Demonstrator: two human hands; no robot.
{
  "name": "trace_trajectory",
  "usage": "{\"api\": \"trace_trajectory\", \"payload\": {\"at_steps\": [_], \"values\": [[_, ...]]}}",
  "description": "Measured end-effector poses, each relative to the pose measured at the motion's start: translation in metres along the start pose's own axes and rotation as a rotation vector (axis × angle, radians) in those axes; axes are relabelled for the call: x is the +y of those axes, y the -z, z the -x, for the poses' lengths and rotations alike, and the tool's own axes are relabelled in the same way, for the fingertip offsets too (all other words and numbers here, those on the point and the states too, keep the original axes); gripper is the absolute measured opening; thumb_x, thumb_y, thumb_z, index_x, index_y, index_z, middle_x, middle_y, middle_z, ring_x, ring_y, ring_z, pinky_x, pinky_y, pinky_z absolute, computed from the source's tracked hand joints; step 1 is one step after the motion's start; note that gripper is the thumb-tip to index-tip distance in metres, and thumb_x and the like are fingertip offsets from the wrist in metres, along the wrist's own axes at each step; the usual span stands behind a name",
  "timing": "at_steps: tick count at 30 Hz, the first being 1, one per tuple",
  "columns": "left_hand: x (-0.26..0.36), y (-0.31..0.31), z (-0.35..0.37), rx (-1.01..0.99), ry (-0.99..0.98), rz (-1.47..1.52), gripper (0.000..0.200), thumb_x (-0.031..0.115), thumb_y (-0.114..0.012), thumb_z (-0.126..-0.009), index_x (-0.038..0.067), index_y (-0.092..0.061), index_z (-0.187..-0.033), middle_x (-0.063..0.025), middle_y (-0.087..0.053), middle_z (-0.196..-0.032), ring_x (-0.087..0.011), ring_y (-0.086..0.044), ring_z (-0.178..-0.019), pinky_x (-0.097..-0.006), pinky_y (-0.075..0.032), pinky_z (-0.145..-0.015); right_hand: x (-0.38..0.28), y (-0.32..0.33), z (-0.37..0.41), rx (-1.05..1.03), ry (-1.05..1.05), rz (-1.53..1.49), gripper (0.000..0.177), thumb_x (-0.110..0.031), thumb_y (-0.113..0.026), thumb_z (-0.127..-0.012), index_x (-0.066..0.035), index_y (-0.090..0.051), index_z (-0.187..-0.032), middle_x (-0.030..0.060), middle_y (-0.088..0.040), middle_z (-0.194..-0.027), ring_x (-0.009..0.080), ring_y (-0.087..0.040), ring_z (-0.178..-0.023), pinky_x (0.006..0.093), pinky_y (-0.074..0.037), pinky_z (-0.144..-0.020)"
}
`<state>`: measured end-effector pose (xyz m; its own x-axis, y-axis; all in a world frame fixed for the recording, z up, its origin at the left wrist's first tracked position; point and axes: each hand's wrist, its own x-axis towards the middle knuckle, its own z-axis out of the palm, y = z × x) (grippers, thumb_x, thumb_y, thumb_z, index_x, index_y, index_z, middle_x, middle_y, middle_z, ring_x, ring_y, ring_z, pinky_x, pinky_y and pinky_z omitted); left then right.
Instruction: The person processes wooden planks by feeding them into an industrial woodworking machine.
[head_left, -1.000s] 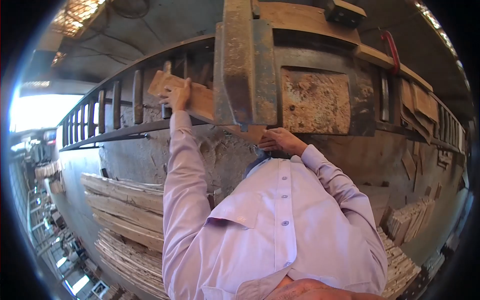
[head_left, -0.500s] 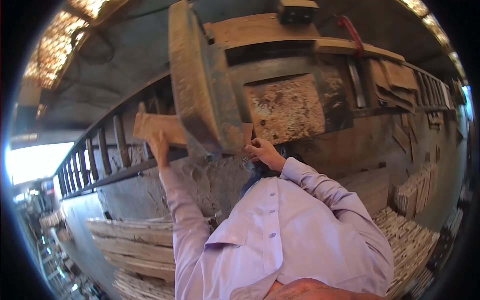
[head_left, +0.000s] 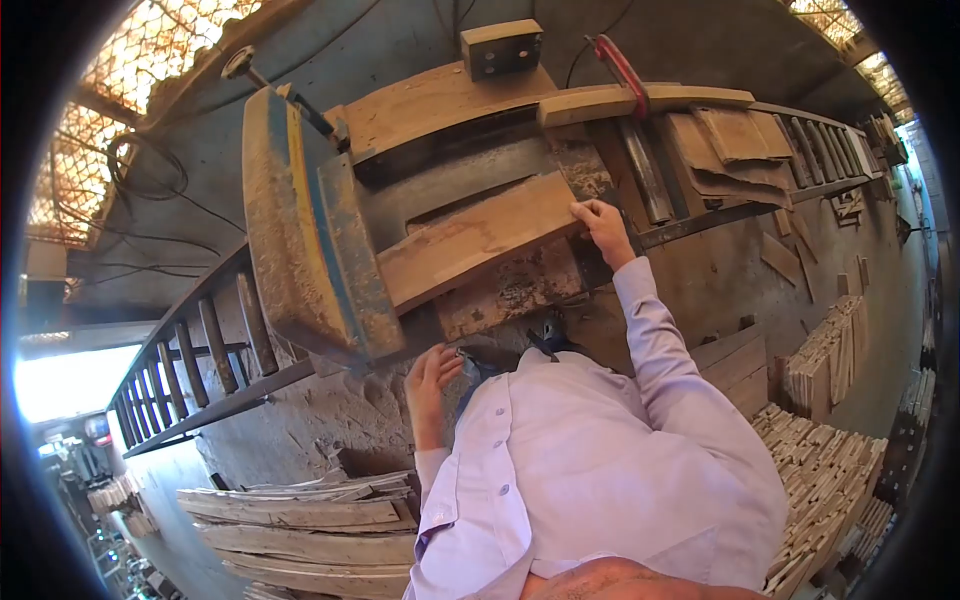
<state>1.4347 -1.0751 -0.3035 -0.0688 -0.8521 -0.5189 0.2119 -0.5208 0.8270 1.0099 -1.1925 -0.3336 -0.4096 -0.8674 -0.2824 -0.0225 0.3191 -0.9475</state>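
Observation:
A flat wooden board [head_left: 490, 238] lies at a slant across the machine's metal table [head_left: 520, 290], its left end against or under the tall dusty machine head [head_left: 300, 220]. My right hand [head_left: 603, 230] grips the board's right end, fingers pinched on its corner. Below the machine head, near the table's front edge, my left hand [head_left: 432, 382] is off the board with its fingers apart and nothing in them.
A red clamp [head_left: 622, 72] sits on a wooden fence strip [head_left: 590, 104] behind the table. Roller rails [head_left: 215, 340] run left and right. Thin boards [head_left: 735, 150] rest on the right rollers. Stacked planks [head_left: 300, 530] and wood strips [head_left: 820, 480] stand near my body.
The board has come out to the right of the machine head, with my right hand on its end. My left hand has let go and moved down and right. The view has shifted.

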Motion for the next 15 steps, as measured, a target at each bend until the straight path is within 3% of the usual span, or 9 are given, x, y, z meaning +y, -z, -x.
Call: {"api": "trace_trajectory", "payload": {"at_steps": [2, 3, 6, 7, 9, 11, 15], "values": [[0.007, -0.047, -0.019, -0.125, -0.022, 0.018, 0.053, 0.035, -0.053, -0.106, -0.011, -0.05, -0.133, -0.0241, -0.066, -0.122, -0.0304, -0.07, -0.107, -0.0346, -0.058, -0.09, -0.002, 0.012, -0.019, 0.014, -0.006, -0.033, 0.024, -0.03, -0.073, -0.094, -0.006, -0.072, -0.093, -0.0033, -0.064, -0.081, 0.0047, -0.054, -0.069, 0.0228, -0.045, -0.06], [0.006, -0.062, -0.037, -0.133, -0.025, 0.078, 0.055, 0.035, -0.052, -0.107, -0.012, -0.048, -0.133, -0.0255, -0.065, -0.122, -0.0314, -0.069, -0.108, -0.0349, -0.058, -0.091, 0.007, 0.02, -0.035, 0.006, 0.011, 0.03, 0.028, -0.032, -0.072, -0.093, -0.005, -0.074, -0.1, 0.0038, -0.07, -0.09, 0.0137, -0.064, -0.083, 0.0318, -0.051, -0.072], [-0.009, -0.098, -0.1, -0.13, -0.011, 0.261, 0.059, 0.036, -0.051, -0.107, -0.017, -0.043, -0.133, -0.0294, -0.063, -0.124, -0.0347, -0.068, -0.111, -0.0367, -0.058, -0.094, 0.026, 0.023, -0.064, 0.23, 0.391, 0.446, 0.03, -0.034, -0.072, -0.091, -0.008, -0.074, -0.105, 0.013, -0.07, -0.109, 0.026, -0.063, -0.103, 0.0406, -0.051, -0.089], [-0.007, -0.103, -0.119, -0.11, 0.014, 0.319, 0.06, 0.036, -0.05, -0.107, -0.018, -0.042, -0.132, -0.0306, -0.062, -0.124, -0.036, -0.067, -0.112, -0.0378, -0.058, -0.095, 0.016, 0.024, -0.055, 0.3, 0.499, 0.568, 0.034, -0.037, -0.071, -0.09, -0.011, -0.074, -0.111, 0.0205, -0.06, -0.132, 0.0372, -0.05, -0.127, 0.0481, -0.04, -0.107], [0.002, -0.113, -0.141, -0.022, 0.092, 0.482, 0.056, 0.032, -0.048, -0.108, -0.021, -0.044, -0.124, -0.0318, -0.064, -0.119, -0.0383, -0.07, -0.106, -0.0403, -0.061, -0.091, 0.02, 0.028, -0.055, 0.32, 0.544, 0.635, 0.037, -0.04, -0.07, -0.09, -0.012, -0.073, -0.114, 0.0196, -0.053, -0.141, 0.0388, -0.044, -0.134, 0.0493, -0.034, -0.112], [0.001, -0.12, -0.143, 0.045, 0.052, 0.317, 0.056, 0.033, -0.049, -0.107, -0.02, -0.045, -0.122, -0.0325, -0.065, -0.116, -0.0387, -0.071, -0.101, -0.0404, -0.063, -0.085, 0.027, 0.034, -0.057, 0.28, 0.545, 0.669, 0.041, -0.043, -0.067, -0.092, -0.013, -0.071, -0.12, 0.0178, -0.048, -0.148, 0.0404, -0.035, -0.143, 0.0524, -0.026, -0.118], [-0.006, -0.13, -0.151, 0.158, 0.1, 0.166, 0.055, 0.034, -0.05, -0.107, -0.019, -0.046, -0.12, -0.0332, -0.067, -0.109, -0.0395, -0.074, -0.091, -0.0403, -0.065, -0.076, 0.03, 0.035, -0.053, 0.264, 0.556, 0.706, 0.046, -0.046, -0.066, -0.093, -0.015, -0.07, -0.126, 0.0157, -0.046, -0.151, 0.0388, -0.031, -0.146, 0.0518, -0.025, -0.119]]}}
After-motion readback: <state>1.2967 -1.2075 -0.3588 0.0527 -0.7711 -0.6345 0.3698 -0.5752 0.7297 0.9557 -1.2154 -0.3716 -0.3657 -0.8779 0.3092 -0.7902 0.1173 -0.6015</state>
